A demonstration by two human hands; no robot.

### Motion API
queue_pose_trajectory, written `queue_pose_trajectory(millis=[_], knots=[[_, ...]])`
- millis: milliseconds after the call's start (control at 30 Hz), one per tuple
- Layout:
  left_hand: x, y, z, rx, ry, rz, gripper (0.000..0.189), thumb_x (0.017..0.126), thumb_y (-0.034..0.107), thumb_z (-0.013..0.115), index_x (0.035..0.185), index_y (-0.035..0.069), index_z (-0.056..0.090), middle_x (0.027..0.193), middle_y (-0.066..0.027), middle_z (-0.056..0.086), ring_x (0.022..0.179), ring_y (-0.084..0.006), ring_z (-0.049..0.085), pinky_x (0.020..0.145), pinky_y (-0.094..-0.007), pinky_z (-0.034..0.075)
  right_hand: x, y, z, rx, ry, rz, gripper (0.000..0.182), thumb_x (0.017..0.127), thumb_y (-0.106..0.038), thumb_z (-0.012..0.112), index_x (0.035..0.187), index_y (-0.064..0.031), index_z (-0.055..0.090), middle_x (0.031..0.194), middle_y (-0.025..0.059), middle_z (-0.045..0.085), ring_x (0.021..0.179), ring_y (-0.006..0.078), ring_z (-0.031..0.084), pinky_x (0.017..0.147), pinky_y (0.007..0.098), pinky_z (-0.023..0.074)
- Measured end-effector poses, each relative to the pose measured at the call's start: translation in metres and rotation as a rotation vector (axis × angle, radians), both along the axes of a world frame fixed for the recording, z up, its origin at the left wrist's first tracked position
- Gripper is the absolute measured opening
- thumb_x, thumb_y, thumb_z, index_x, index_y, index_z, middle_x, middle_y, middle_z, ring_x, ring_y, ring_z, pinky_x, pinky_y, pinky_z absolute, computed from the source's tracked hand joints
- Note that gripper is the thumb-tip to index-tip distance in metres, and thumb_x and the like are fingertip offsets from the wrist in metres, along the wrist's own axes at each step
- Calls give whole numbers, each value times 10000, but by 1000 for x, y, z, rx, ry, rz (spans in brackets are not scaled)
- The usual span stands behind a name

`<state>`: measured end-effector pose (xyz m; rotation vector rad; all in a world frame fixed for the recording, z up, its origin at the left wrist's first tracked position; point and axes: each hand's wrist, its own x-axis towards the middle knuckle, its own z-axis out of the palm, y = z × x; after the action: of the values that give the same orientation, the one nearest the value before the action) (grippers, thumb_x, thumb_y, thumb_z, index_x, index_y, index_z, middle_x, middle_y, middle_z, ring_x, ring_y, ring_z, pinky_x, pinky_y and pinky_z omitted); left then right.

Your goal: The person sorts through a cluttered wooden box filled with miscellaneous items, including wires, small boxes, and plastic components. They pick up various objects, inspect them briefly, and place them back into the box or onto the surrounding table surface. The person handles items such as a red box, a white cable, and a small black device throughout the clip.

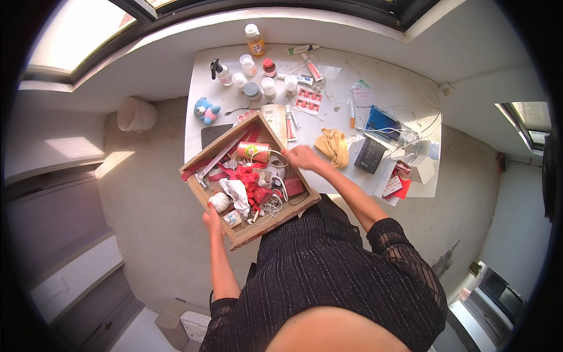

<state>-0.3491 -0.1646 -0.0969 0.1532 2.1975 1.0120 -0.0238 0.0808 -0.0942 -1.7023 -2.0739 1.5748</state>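
Observation:
A wooden drawer (276, 223) is tilted over the front edge of the white table, close to my body. My left hand (213, 223) grips its left side, thumb over the rim. On the opposite side, my right hand (301, 157) is closed around the rim. Inside lie a pink cylinder with a green label (254, 151), crumpled red fabric (247, 177), a white crumpled paper (236, 193) and a ball of white yarn (219, 201). A coiled white cable (273, 206), a dark red box (294, 186) and a small patterned box (232, 218) are also in it.
The white table (338, 88) holds several bottles (268, 87), a blue plush toy (206, 110), tubes (312, 67), a yellow cloth (333, 147), a black box (371, 155) and a blue packet (383, 123) with cables. A white bin (137, 114) stands on the floor at left.

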Motion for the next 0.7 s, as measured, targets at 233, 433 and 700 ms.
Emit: queue_pose_trajectory(millis=[233,433,700], knots=[[-4,-5,-22,-30,79,-76,601,953,449,521,1223,-89,526,1163,-191,612,1031,-268,594,908,-375,447,-28,42,-35,687,-387,-304,422,844,-420,583,764,-12,653,787,215,665,753,383,657,666,485,503],[-6,-1,-26,-54,42,-97,618,952,476,507,1231,-75,532,1227,-195,582,1137,-278,545,978,-373,395,-16,49,-42,481,-525,-182,374,825,-415,587,825,-46,647,843,200,667,808,359,660,693,476,510],[0,-1,-30,-15,95,-38,686,928,531,515,1249,-75,516,1230,-202,579,1149,-297,539,994,-377,377,20,45,59,578,-229,-52,254,789,-301,670,840,-55,631,765,142,659,717,331,651,655,430,503]])
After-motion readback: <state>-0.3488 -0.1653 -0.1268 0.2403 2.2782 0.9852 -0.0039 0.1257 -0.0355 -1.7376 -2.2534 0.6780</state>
